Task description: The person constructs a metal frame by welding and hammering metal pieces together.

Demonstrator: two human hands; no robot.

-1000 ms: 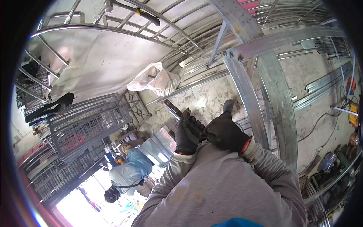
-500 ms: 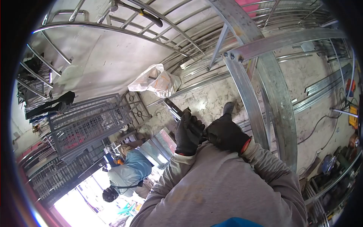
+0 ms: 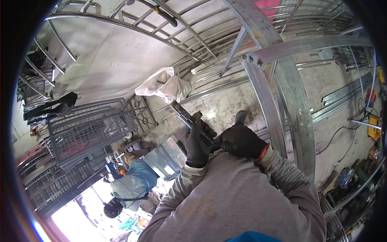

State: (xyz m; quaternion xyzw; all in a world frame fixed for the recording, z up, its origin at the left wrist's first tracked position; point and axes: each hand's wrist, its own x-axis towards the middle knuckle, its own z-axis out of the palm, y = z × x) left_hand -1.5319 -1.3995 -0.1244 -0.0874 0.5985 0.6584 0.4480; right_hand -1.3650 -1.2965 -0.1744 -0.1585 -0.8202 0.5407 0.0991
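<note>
Gripping the dark bar tool [image 3: 181,113] now, the left hand [image 3: 196,145], gloved, fingers wrapped round its nearer part, held out just in front of the grey shirt [image 3: 242,193]. Far end sticks out fwd, angled L, & in this view it meets the lower edge of the white plastic bag [image 3: 163,85], tho the bag prob. lies well beyond it. Right hand [image 3: 244,142], also gloved, sits just beside the left, fingers curled in by the near end of the tool; can't tell if it's got hold of that end or of smth hidden behind the fingers.

Step in hand, by my read: two-handed handling of the tool, close to the body, nothing touching the metal frame [image 3: 299,121] on the R. What the next move calls for, IMO: left firm on the bar, right w/ a sure hold at the near end, & elbow room from that frame. Grey shoe [image 3: 240,117] on the floor [image 3: 213,111] just past the hands, so footing matters too w/ metal lengths [image 3: 344,94] lying about. Bkgd, L side: a co-worker [image 3: 135,181] in a pale blue top, bent over, well apart from both hands
</note>
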